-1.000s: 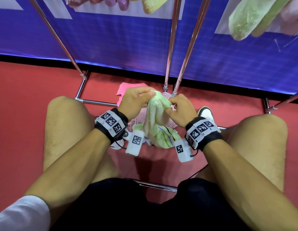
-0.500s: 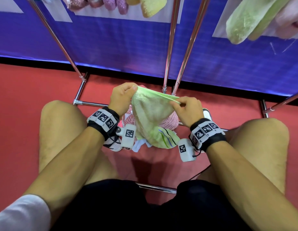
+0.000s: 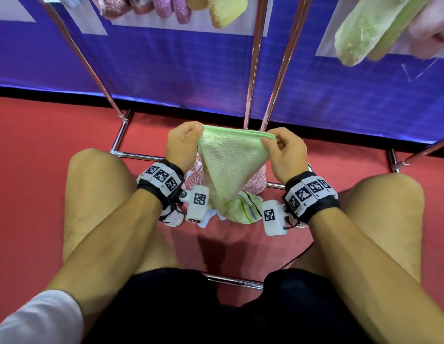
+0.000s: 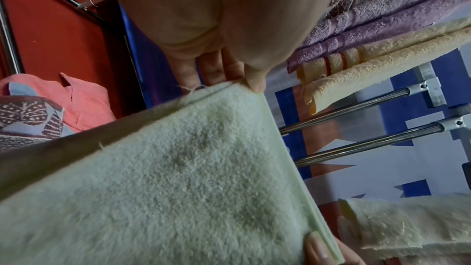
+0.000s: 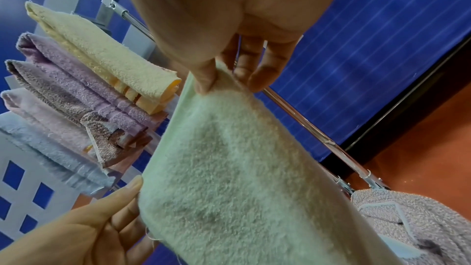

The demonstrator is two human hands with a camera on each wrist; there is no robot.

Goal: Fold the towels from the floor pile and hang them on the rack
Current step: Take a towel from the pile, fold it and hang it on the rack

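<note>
The left hand (image 3: 182,147) and the right hand (image 3: 286,152) each pinch one top corner of a light green towel (image 3: 228,170), its upper edge stretched taut between them — the cloth hangs down in a tapering fold above the floor pile (image 3: 243,194) (pink patterned and striped green pieces show there). Just beyond stand the chrome rack (image 3: 253,78) uprights; folded towels (image 5: 102,80) — yellow, purple, pale blue — hang on its bars.

Left hand (image 3: 182,147) and right hand (image 3: 286,152) are raised level between the knees, each pinching a towel (image 3: 230,167) corner, forearms converging.
</note>
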